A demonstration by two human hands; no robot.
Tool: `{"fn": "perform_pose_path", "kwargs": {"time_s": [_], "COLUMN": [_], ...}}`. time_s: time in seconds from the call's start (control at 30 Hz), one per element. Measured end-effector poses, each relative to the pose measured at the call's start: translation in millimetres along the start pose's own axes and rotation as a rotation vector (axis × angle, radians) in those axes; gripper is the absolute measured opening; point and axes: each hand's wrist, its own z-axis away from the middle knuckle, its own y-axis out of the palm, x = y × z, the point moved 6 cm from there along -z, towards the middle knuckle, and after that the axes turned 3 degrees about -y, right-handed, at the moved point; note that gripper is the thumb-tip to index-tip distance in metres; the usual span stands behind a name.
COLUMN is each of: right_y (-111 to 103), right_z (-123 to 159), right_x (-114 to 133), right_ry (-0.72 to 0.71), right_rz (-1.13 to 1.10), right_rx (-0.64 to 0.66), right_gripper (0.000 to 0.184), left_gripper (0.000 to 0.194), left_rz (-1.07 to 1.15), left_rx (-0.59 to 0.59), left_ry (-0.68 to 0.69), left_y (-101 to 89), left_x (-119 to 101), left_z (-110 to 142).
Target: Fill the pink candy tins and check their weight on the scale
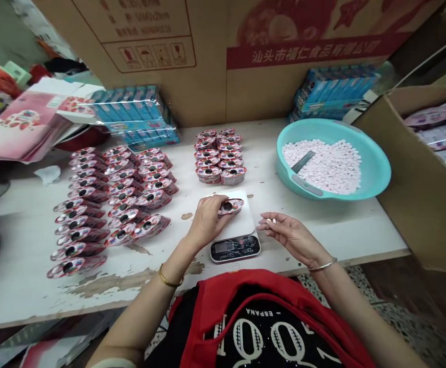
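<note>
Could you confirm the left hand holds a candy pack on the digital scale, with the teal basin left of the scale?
No: the head view shows the teal basin right of the digital scale; the left hand does hold the candy pack.

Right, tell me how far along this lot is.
Looks done: rows of red packets lined up on the table. In hand: the left hand holds one packet on a digital scale, while the right hand pinches a small white piece. Left: a teal basin holds a large heap of pale pink candies.
</note>
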Motion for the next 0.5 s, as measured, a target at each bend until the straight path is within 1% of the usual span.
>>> {"fn": "perform_pose_path", "kwargs": {"time_s": [0.1, 0.17, 0.23, 0.3, 0.4, 0.5], "right_y": [0.1, 1.5, 4.7, 10.4, 25.8, 49.6], "right_z": [-0.4, -2.5, -4.8, -6.1, -5.7, -5.8], "right_x": [2.3, 4.9, 9.7, 18.2, 38.2, 58.7], "right_ry": [0.004, -0.013, -0.047, -0.101, -0.212, -0.326], "right_rz": [0.069, 0.120, 0.179, 0.258, 0.402, 0.540], "right_rx": [0.009, 0.004, -0.001, -0.007, -0.001, 0.061], "right_gripper": [0.036, 0.035, 0.035, 0.033, 0.029, 0.028], "left_gripper": [0.056, 0.059, 0.050, 0.037, 0.025, 0.023], "left_rz": [0.015, 0.024, 0.029, 0.028, 0.020, 0.012], "left_rx": [-0.046, -0.074, -0.098, -0.118, -0.138, -0.141], "left_ry": [-0.001, -0.054, -0.133, -0.213, -0.328, -0.421], "left_y": [-11.1, -22.5, -31.2, -34.5, -29.3, -18.0], "left_x": [6.7, 17.0, 30.7, 45.2, 63.1, 72.3], "left_z": [10.8, 25.3, 45.5, 69.6, 105.6, 130.4]}}
